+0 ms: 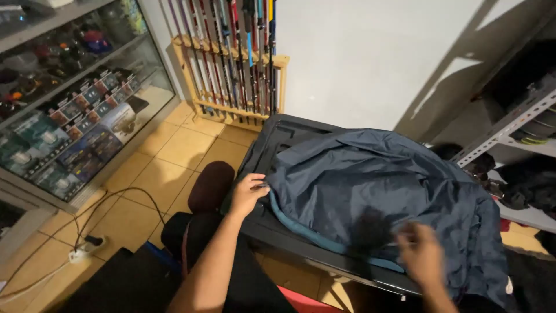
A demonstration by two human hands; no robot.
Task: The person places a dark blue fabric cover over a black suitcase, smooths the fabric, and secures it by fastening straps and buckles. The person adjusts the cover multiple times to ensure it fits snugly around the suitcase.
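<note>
Left hand (248, 194) fingers pinch navy jacket (370, 191) edge; blurred right hand (421, 255) grip unclear

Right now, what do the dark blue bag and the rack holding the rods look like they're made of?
The dark blue bag, pinched at its edge by the left hand, looks like thin synthetic fabric, perhaps nylon: it creases softly and has a faint sheen, with teal piping. The rack looks like pale, unpainted wood, judging by its light tan colour and square bars. The right hand is blurred over the fabric.
</note>
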